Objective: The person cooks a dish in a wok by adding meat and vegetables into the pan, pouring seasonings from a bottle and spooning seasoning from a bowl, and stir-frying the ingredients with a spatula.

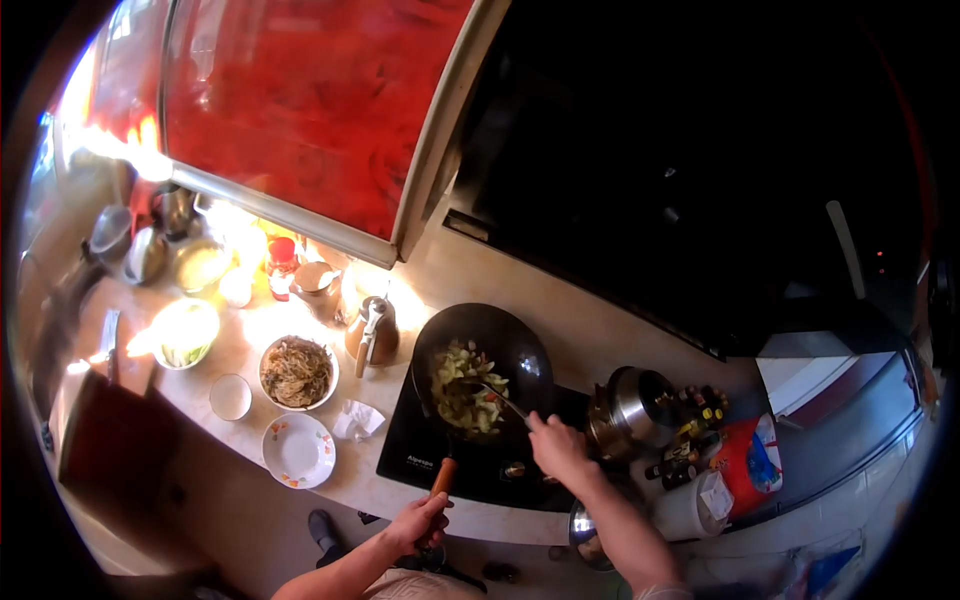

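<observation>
A dark wok (530, 345) stands on the black stove (415, 440), with chopped pale green vegetables (462, 385) and small orange bits inside. Its brown handle (443, 478) points toward me, and my left hand (418, 522) is closed around the handle's end. My right hand (558, 448) grips a metal spatula (512, 408) from the wok's right side. The spatula's head reaches into the vegetables, which partly hide it.
Left of the stove are a kettle (378, 335), a bowl of noodle-like food (297, 372), a floral plate (298, 451), a small white bowl (230, 397) and crumpled paper (357, 420). A steel pot (635, 410) and several bottles (690, 440) stand on the right. A red cabinet (300, 100) hangs above.
</observation>
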Demonstrator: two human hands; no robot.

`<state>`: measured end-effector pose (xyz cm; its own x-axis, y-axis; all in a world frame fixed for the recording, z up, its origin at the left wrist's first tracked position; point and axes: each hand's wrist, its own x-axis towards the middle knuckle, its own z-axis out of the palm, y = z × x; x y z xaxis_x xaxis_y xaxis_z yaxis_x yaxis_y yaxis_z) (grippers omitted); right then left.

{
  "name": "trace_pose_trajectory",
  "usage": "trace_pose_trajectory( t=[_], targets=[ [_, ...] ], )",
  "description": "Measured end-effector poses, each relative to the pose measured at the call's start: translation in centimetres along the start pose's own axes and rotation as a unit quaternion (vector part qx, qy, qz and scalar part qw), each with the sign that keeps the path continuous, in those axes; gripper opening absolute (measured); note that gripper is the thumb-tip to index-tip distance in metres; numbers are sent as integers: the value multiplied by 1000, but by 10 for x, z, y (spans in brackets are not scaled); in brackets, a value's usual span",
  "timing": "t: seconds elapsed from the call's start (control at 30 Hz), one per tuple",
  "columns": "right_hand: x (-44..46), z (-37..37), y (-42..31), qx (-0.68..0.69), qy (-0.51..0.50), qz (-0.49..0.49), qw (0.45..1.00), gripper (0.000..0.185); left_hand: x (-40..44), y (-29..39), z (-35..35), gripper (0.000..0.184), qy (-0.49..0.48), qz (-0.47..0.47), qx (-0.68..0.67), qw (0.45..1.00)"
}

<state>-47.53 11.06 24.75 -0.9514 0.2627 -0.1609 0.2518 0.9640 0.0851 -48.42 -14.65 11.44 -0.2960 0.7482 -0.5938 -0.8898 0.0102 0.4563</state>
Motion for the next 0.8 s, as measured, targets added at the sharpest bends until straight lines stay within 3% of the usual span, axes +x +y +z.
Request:
trace_pose_trajectory(
  t=[0.1, 0.17, 0.23, 0.4, 0.5, 0.57, 0.6, 0.8],
  targets=[
    [-39, -53, 16, -24, -5, -14, 1000, 39, 0, 1, 0, 35, -4, -1, 6, 1000],
    [-58, -80, 15, -28, -93, -1, 995, 41, 2, 0, 0, 35, 0, -2, 1, 1000],
    [-55, -68, 11, -65, -99, -26, 993, 41, 2, -1, 0, 36, 6, 2, 6, 1000],
    [5, -2, 20, 19, 41, -19, 999, 39, 6, -7, -7, 38, -8, 2, 2, 1000],
    [-30, -33, 12, 71, -4, 2, 997, 41, 8, -6, -7, 40, 2, 12, 13, 1000],
    [-47, -52, -8, 30, -97, -2, 995, 42, 9, -7, -8, 39, -5, -4, 5, 1000],
    [-44, -47, -16, 37, -96, -5, 995, 42, 9, -8, -8, 37, -10, 5, 6, 1000],
    [21, -17, 11, 116, 29, 30, 992, 25, 5, -4, -5, 35, -2, -8, -8, 1000]
  ],
)
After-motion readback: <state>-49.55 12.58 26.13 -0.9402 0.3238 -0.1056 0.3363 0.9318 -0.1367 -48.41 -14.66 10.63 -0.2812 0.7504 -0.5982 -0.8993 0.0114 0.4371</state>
